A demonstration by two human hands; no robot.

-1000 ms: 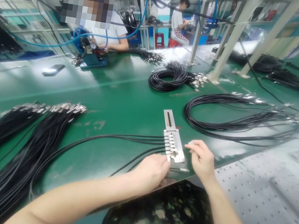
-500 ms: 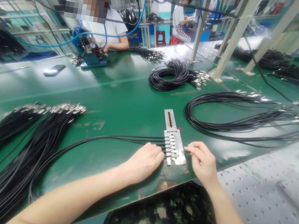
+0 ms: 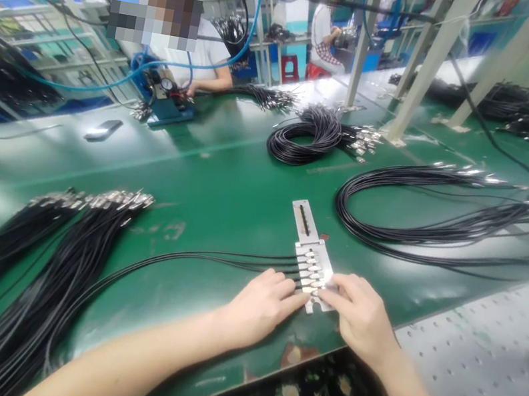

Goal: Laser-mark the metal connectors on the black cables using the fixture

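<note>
A hinged metal fixture plate (image 3: 323,277) lies on the green table, its slotted flap (image 3: 304,221) folded out on the far side. Several black cables (image 3: 214,258) run into it from the left, their silvery connectors (image 3: 313,275) side by side in its slots. My left hand (image 3: 267,303) is closed over the nearest cable at the plate's left edge, its foremost fingertip at the connector. From the right, my right hand (image 3: 362,309) reaches over the plate, fingers bent together and fingertips at the nearest connector. Whatever they pinch is hidden.
Thick bundles of black cables (image 3: 42,282) lie on the left. Coiled cables (image 3: 305,137) and a looped bundle (image 3: 390,236) lie beyond and to the right. A co-worker (image 3: 211,57) sits across the table by a blue device with a gauge (image 3: 171,105). Metal posts (image 3: 430,70) rise behind.
My right hand has moved left onto the plate, its fingertips now at the nearest connector. My left hand's foremost finger has stretched toward that connector. The view has shifted slightly.
</note>
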